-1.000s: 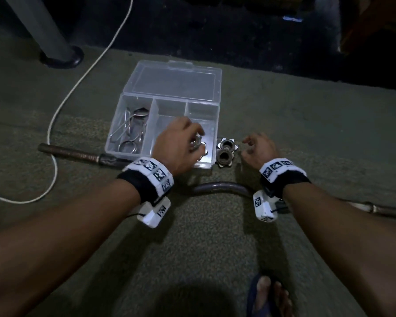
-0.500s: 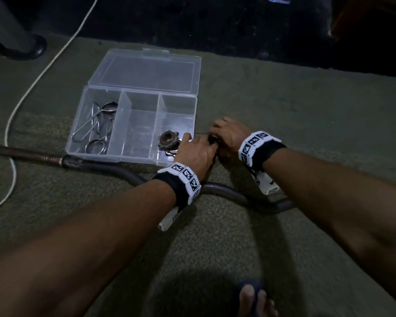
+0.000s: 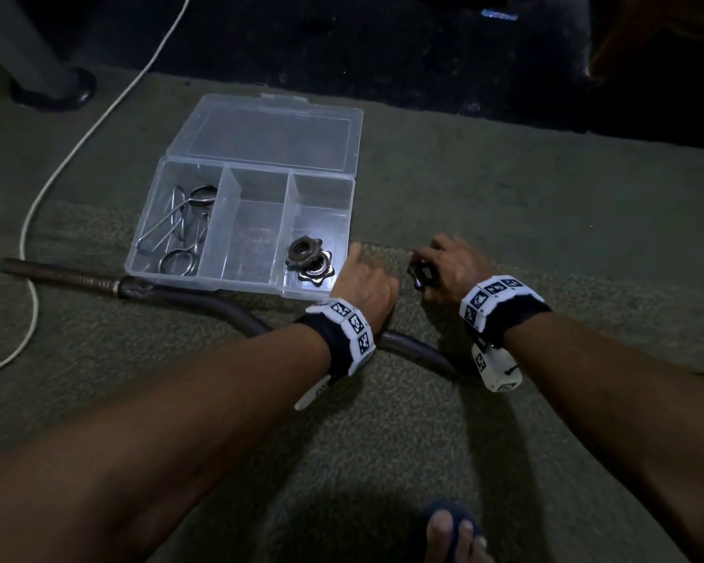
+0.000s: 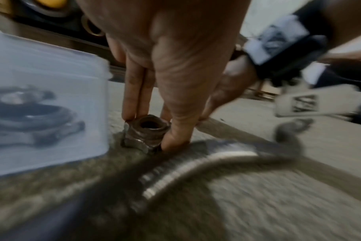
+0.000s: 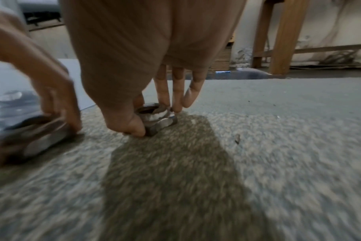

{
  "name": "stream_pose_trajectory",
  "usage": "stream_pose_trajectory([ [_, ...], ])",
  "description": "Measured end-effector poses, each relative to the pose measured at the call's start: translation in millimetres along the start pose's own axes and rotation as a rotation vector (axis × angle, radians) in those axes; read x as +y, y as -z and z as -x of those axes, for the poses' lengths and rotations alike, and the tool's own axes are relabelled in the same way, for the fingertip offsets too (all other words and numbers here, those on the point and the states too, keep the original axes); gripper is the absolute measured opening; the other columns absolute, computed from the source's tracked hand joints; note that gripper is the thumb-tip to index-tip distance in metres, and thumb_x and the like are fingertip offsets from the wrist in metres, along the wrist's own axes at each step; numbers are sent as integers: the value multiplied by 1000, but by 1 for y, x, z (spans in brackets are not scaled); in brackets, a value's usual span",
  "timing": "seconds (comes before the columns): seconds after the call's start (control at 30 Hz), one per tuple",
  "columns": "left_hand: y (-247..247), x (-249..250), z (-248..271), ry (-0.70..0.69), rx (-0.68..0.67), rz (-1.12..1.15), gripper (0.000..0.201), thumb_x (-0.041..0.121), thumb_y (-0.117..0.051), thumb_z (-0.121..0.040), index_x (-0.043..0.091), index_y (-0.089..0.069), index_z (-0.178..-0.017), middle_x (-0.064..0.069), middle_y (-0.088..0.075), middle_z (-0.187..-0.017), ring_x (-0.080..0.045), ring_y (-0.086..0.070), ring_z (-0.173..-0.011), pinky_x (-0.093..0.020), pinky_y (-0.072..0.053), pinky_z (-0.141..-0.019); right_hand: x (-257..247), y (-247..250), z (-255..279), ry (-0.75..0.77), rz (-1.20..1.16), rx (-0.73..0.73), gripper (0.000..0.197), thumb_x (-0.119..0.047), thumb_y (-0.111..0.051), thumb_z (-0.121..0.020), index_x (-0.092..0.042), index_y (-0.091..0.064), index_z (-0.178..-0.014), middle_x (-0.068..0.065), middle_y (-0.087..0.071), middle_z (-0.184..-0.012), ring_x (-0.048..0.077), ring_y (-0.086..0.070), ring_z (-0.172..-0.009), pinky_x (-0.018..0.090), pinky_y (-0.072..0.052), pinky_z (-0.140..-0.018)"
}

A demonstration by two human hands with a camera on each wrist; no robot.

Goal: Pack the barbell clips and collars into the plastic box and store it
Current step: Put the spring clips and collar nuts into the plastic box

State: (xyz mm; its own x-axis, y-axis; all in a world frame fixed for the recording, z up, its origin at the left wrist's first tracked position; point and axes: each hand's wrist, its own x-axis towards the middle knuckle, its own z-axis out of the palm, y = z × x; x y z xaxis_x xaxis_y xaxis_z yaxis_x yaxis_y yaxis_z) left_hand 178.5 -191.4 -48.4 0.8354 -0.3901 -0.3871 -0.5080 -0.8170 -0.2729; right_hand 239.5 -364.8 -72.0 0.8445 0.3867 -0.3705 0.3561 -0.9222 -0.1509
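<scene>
The left hand [image 4: 175, 53] reaches down just right of the box, thumb and fingertips [image 4: 132, 114] pinching a rusty star-edged metal collar [image 4: 143, 135] that sits on the grey-green carpet [image 3: 504, 205]. The right hand [image 5: 146, 53], near it, pinches a second shiny metal collar [image 5: 158, 119] between thumb and fingers, also at carpet level. The clear plastic compartment box [image 3: 216, 237] lies open, lid flat behind. Two more dark collars [image 3: 309, 260] sit stacked in its right compartment; wire spring clips [image 3: 179, 229] fill the left one. A curved dark steel bar [image 3: 188, 294] lies in front of the box, passing under both wrists.
</scene>
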Motion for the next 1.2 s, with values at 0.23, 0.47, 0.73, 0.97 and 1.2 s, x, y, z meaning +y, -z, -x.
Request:
stream_pose_trajectory([
  [0.23,-1,-9,-4,-55,9,324,30,22,-58,-95,14,-65,-123,-15,-63,-120,-34,-67,-109,-39,-52,-80,0,-6,-2,-110,-77,-33,58,-22,-84,-71,-20,-60,-123,12,-50,-119,37,-59,-103,37,-49,-79],
  [0.47,13,-16,1,13,199,708,52,37,-80,-74,29,-61,-121,-11,-64,-108,-33,-68,-92,-37,-55,-76,-8,10,-17,-123,-271,227,46,-22,-88,-64,-11,-69,-104,17,-57,-103,37,-63,-84,32,-47,-70],
  [0.73,-6,-89,58,347,392,997,45,40,-82,-64,28,-71,-106,-2,-62,-96,-21,-64,-81,-31,-54,-72,-89,84,-62,154,-418,330,42,-27,-81,-70,-18,-70,-109,10,-64,-105,29,-64,-92,34,-52,-77],
  [0.97,-21,-111,48,429,244,930,48,43,-86,-67,32,-74,-112,-5,-69,-99,-26,-68,-89,-35,-56,-79,-126,91,-95,190,-369,81,47,-30,-83,-75,-22,-70,-119,5,-70,-116,22,-67,-101,37,-57,-90],
  [1.2,32,-164,62,528,259,994,35,39,-77,-79,24,-73,-110,1,-72,-100,-17,-70,-85,-36,-59,-81,-81,174,-121,74,-348,91,28,-27,-75,-82,-18,-74,-108,3,-72,-100,23,-70,-97,26,-49,-79],
])
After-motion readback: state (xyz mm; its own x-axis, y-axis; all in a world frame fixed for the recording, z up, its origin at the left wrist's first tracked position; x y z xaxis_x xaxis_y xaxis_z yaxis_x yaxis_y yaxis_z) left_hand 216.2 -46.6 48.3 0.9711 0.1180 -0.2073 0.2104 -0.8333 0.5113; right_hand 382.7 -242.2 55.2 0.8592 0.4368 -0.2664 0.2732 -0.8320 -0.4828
